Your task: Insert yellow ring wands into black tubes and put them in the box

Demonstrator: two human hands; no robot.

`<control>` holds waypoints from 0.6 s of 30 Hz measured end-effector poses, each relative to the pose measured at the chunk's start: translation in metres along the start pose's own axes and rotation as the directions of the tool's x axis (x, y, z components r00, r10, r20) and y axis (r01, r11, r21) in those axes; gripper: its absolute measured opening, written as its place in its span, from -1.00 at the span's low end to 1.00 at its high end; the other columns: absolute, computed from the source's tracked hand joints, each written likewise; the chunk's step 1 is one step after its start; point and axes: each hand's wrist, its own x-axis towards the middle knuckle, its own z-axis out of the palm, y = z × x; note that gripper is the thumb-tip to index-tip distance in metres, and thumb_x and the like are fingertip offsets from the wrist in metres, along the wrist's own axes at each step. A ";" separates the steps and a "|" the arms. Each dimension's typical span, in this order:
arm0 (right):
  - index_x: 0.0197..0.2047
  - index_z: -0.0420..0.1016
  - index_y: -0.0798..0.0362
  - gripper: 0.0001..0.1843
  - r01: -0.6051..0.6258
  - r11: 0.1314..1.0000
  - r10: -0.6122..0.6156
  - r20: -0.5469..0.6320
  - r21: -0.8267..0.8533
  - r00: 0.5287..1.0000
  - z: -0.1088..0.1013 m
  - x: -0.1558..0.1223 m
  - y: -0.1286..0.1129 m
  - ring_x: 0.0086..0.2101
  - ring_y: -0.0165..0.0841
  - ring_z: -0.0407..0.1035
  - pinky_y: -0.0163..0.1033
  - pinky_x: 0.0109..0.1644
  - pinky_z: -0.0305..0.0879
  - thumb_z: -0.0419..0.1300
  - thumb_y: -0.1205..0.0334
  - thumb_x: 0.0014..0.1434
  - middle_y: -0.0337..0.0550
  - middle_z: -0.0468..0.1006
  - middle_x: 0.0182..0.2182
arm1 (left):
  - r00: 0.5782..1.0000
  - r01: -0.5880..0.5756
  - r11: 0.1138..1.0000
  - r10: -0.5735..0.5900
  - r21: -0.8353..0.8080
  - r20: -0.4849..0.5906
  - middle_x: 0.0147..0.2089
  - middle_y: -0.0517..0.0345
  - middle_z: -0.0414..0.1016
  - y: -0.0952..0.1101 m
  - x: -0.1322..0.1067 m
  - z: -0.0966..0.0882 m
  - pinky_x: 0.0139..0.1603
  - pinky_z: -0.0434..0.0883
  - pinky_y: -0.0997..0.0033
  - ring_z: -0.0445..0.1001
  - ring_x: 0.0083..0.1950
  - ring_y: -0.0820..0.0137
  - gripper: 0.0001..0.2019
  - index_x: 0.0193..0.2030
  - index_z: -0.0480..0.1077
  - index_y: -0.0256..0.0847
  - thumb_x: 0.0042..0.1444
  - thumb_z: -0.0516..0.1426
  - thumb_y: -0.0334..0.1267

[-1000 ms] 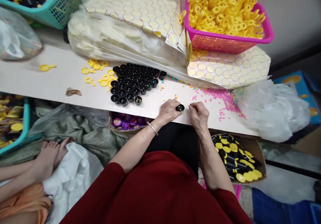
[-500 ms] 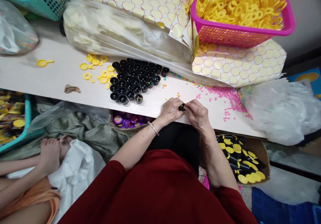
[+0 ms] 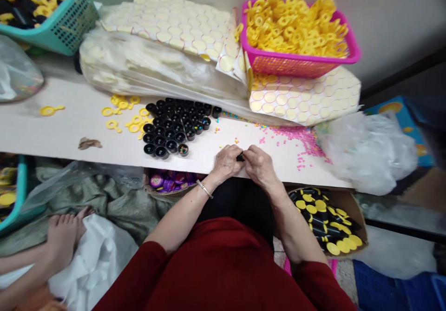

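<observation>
My left hand [image 3: 227, 161] is closed around a small black cup [image 3: 240, 156] near the table's front edge. Fingers of my right hand [image 3: 258, 163] press together at the cup's other side, hiding most of it. To the left stands a cluster of black cups [image 3: 170, 133], upright and packed close; the nearest one on the right [image 3: 183, 149] has coloured candy beads in it. Pink candy beads [image 3: 308, 142] lie in a loose heap to the right of my hands. Yellow ring-shaped pieces with short handles [image 3: 134, 126] are scattered left of the cups.
At the back, a pink basket [image 3: 303, 62] of yellow rings rests on sheets of round stickers [image 3: 278, 106]. A clear plastic bag [image 3: 369, 153] sits on the right. Below the table are boxes of purple-wrapped items [image 3: 170, 181] and yellow-capped black pieces [image 3: 324, 218]. Another person's feet [image 3: 62, 236] show lower left.
The view has shifted, so the table appears lower and further left. My right hand has closed in on the cup, which is now more hidden between both hands.
</observation>
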 end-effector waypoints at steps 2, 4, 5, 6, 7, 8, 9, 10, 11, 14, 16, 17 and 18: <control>-0.46 0.41 0.04 -0.78 -0.023 0.989 0.023 0.000 0.146 1.000 -0.001 -0.002 0.004 -0.44 -0.40 0.24 -0.27 -0.35 0.16 0.01 0.32 0.16 -0.18 0.34 -0.48 | 1.000 0.002 1.000 -0.002 -0.002 -0.010 -0.28 0.16 0.44 -0.001 0.001 0.001 -0.16 0.30 0.37 0.34 -0.19 0.35 -0.92 -0.34 0.41 -0.17 0.02 0.16 -0.25; -0.41 0.45 0.03 -0.85 -0.049 0.944 0.054 -0.007 0.327 0.999 -0.003 -0.003 0.014 -0.43 -0.41 0.28 -0.27 -0.34 0.19 0.08 0.24 0.14 -0.20 0.37 -0.47 | 1.000 0.002 1.000 -0.002 -0.011 -0.023 -0.28 0.16 0.44 -0.002 0.002 0.002 -0.17 0.30 0.37 0.35 -0.19 0.35 -0.91 -0.35 0.41 -0.17 0.01 0.18 -0.22; -0.40 0.46 0.02 -0.88 -0.066 0.911 0.079 -0.017 0.408 0.997 -0.004 -0.003 0.022 -0.43 -0.40 0.29 -0.27 -0.34 0.20 0.13 0.21 0.11 -0.22 0.38 -0.47 | 1.000 0.001 1.000 -0.002 -0.018 -0.028 -0.28 0.16 0.44 -0.003 0.003 0.002 -0.17 0.30 0.37 0.35 -0.19 0.35 -0.90 -0.35 0.42 -0.16 0.00 0.19 -0.22; -0.40 0.46 0.02 -0.89 -0.087 0.877 0.118 -0.037 0.472 0.992 -0.005 -0.001 0.032 -0.43 -0.40 0.29 -0.27 -0.34 0.21 0.17 0.18 0.07 -0.24 0.39 -0.48 | 1.000 0.002 1.000 -0.003 -0.025 -0.030 -0.28 0.16 0.44 -0.003 0.003 0.003 -0.17 0.30 0.37 0.35 -0.19 0.35 -0.89 -0.34 0.42 -0.16 -0.02 0.20 -0.22; -0.41 0.46 0.02 -0.88 -0.112 0.848 0.172 -0.070 0.517 0.983 -0.007 0.002 0.042 -0.43 -0.40 0.29 -0.26 -0.33 0.22 0.19 0.16 0.04 -0.25 0.40 -0.49 | 1.000 0.005 1.000 -0.006 -0.031 -0.028 -0.27 0.17 0.45 -0.004 0.004 0.003 -0.17 0.30 0.36 0.35 -0.19 0.35 -0.89 -0.34 0.42 -0.16 -0.04 0.22 -0.23; -0.43 0.45 0.02 -0.87 -0.140 0.827 0.240 -0.118 0.545 0.964 -0.009 0.006 0.054 -0.44 -0.39 0.29 -0.25 -0.33 0.22 0.20 0.15 0.02 -0.26 0.41 -0.51 | 1.000 0.010 0.999 -0.011 -0.035 -0.023 -0.27 0.17 0.45 -0.004 0.004 0.003 -0.18 0.30 0.36 0.36 -0.19 0.35 -0.88 -0.34 0.42 -0.16 -0.05 0.23 -0.25; -0.45 0.44 0.02 -0.87 -0.165 0.815 0.313 -0.183 0.556 0.932 -0.012 0.012 0.066 -0.44 -0.39 0.29 -0.24 -0.31 0.23 0.20 0.14 0.01 -0.27 0.41 -0.52 | 1.000 0.016 0.999 -0.017 -0.039 -0.017 -0.27 0.18 0.46 -0.004 0.004 0.003 -0.18 0.30 0.36 0.36 -0.19 0.35 -0.87 -0.34 0.43 -0.15 -0.07 0.24 -0.26; -0.46 0.44 0.03 -0.86 -0.185 0.816 0.376 -0.260 0.548 0.889 -0.015 0.020 0.078 -0.44 -0.38 0.29 -0.23 -0.30 0.24 0.19 0.14 0.00 -0.27 0.41 -0.52 | 1.000 0.025 0.999 -0.026 -0.041 -0.012 -0.27 0.18 0.46 -0.005 0.004 0.003 -0.18 0.30 0.36 0.36 -0.19 0.35 -0.87 -0.33 0.43 -0.15 -0.08 0.24 -0.27; -0.46 0.43 0.03 -0.87 -0.201 0.828 0.422 -0.346 0.523 0.838 -0.018 0.028 0.089 -0.44 -0.38 0.29 -0.22 -0.28 0.24 0.17 0.15 0.00 -0.27 0.40 -0.53 | 0.999 0.033 0.999 -0.033 -0.043 -0.010 -0.27 0.18 0.46 -0.005 0.004 0.003 -0.18 0.30 0.36 0.36 -0.19 0.34 -0.86 -0.33 0.43 -0.15 -0.09 0.24 -0.28; -0.49 0.41 0.04 -0.89 -0.240 0.887 0.438 -0.554 0.396 0.708 -0.028 0.055 0.117 -0.41 -0.36 0.29 -0.20 -0.22 0.25 0.13 0.20 -0.01 -0.24 0.39 -0.52 | 0.999 0.049 0.997 -0.050 -0.052 -0.021 -0.28 0.18 0.46 -0.005 0.003 0.003 -0.17 0.30 0.37 0.36 -0.18 0.35 -0.86 -0.35 0.43 -0.15 -0.11 0.25 -0.29; -0.49 0.40 0.04 -0.89 -0.249 0.913 0.402 -0.604 0.323 0.688 -0.035 0.073 0.127 -0.40 -0.35 0.28 -0.19 -0.22 0.25 0.10 0.22 0.00 -0.22 0.38 -0.50 | 0.998 0.055 0.996 -0.057 -0.064 -0.035 -0.29 0.18 0.46 -0.005 0.002 0.003 -0.17 0.31 0.38 0.37 -0.19 0.35 -0.86 -0.36 0.43 -0.16 -0.12 0.26 -0.31; -0.49 0.39 0.03 -0.88 -0.242 0.926 0.372 -0.608 0.288 0.702 -0.038 0.083 0.129 -0.40 -0.35 0.28 -0.19 -0.23 0.25 0.10 0.22 0.00 -0.21 0.37 -0.49 | 0.997 0.058 0.996 -0.061 -0.072 -0.042 -0.29 0.18 0.46 -0.004 0.002 0.002 -0.17 0.31 0.38 0.37 -0.19 0.35 -0.86 -0.36 0.43 -0.17 -0.13 0.26 -0.31; -0.49 0.39 0.03 -0.88 -0.224 0.943 0.330 -0.609 0.245 0.722 -0.042 0.093 0.129 -0.40 -0.34 0.27 -0.19 -0.24 0.26 0.10 0.21 0.01 -0.20 0.38 -0.47 | 0.997 0.056 0.995 -0.059 -0.078 -0.041 -0.30 0.18 0.46 -0.004 0.002 0.002 -0.17 0.31 0.38 0.37 -0.20 0.36 -0.85 -0.37 0.43 -0.17 -0.14 0.26 -0.32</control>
